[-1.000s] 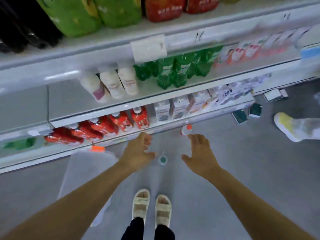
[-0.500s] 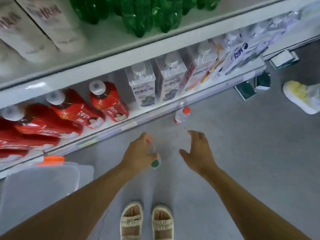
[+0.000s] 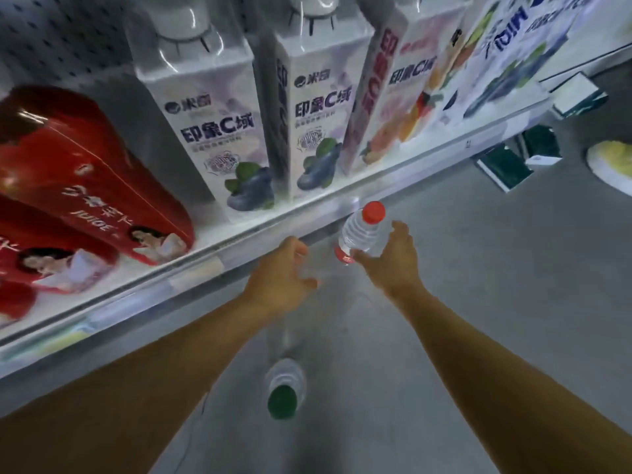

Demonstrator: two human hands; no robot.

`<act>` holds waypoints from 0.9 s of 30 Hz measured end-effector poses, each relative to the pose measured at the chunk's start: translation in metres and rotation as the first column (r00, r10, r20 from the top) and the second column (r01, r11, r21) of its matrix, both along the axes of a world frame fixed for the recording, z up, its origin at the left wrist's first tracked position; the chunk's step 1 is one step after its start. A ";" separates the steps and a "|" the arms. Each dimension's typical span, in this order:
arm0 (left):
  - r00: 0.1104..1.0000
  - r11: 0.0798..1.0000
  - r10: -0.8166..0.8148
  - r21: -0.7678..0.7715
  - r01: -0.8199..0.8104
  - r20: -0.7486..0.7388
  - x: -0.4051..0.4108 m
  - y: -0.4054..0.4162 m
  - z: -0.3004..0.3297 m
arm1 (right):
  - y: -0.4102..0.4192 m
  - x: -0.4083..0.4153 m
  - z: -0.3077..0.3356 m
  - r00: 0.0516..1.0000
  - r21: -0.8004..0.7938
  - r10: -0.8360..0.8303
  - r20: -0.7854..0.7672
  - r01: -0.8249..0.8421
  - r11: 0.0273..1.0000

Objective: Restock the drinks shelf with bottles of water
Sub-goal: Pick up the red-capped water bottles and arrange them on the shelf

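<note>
A clear water bottle with a red cap (image 3: 359, 234) stands on the grey floor just below the bottom shelf's front edge (image 3: 307, 213). My right hand (image 3: 390, 258) cups it from the right. The thumb touches its lower part and the fingers are spread just beside it, not closed. A second clear bottle with a green cap (image 3: 283, 388) stands on the floor nearer to me, under my left forearm. My left hand (image 3: 280, 278) hovers left of the red-capped bottle, fingers loosely curled and holding nothing that I can see.
The bottom shelf holds white juice cartons (image 3: 219, 131) and red juice pouches (image 3: 78, 172). Dark green boxes (image 3: 506, 165) lie on the floor at the right. Another person's yellow-and-white shoe (image 3: 612, 165) is at the far right edge.
My view has dropped close to the bottom shelf. My right hand has reached forward to the red-capped bottle. The green-capped bottle now stands behind my left hand.
</note>
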State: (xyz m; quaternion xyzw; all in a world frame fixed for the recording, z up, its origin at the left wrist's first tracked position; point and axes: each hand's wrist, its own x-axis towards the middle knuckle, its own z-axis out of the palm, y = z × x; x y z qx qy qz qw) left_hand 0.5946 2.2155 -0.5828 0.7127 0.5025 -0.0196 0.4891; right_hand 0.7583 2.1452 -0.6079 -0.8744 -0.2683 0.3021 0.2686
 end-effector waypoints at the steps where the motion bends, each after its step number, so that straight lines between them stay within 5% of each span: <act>1: 1.000 1.000 -0.001 0.006 0.001 0.001 0.001 0.002 -0.007 | 0.005 0.005 -0.011 0.999 0.039 -0.033 -0.044 0.034 0.999; 14: 1.000 0.999 -0.024 0.046 0.023 0.016 -0.007 0.009 -0.024 | 0.015 0.026 -0.038 0.988 0.332 -0.066 -0.138 0.109 0.937; 27: 0.984 0.979 0.110 -0.184 -0.083 0.141 0.008 -0.023 0.137 | -0.019 0.017 0.169 0.988 0.269 -0.098 -0.121 0.128 0.955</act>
